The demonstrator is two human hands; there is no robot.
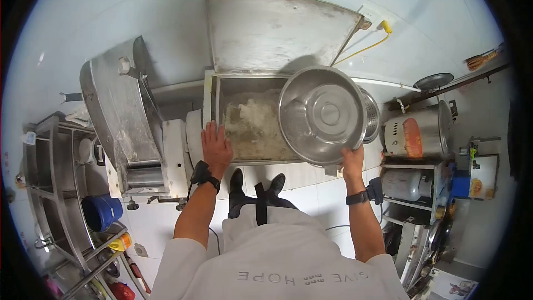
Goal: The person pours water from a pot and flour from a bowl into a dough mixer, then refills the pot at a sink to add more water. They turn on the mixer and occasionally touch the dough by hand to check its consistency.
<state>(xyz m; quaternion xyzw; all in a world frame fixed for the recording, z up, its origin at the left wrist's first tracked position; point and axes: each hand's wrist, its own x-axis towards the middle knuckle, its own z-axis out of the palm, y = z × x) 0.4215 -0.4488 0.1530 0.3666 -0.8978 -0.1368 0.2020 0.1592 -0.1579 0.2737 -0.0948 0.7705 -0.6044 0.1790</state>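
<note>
A large round steel bowl (327, 112) is tilted over the right part of an open metal trough (255, 86), its shiny hollow facing the camera. My right hand (352, 161) grips the bowl's lower right rim. My left hand (217, 145) lies with fingers spread on the trough's left front edge and holds nothing. Pale flour-like residue (252, 116) covers the trough's floor. The trough's metal lid (283, 30) stands raised behind it. Part of a perforated steel basket (371, 115) shows behind the bowl's right side.
At the left stands a machine with a curved metal chute (119, 100) and rollers. A metal rack (53, 183) with a blue bucket (102, 212) is farther left. To the right are a steel drum (425, 133) and a shelf unit (411, 186). A yellow plug (386, 26) hangs on the wall.
</note>
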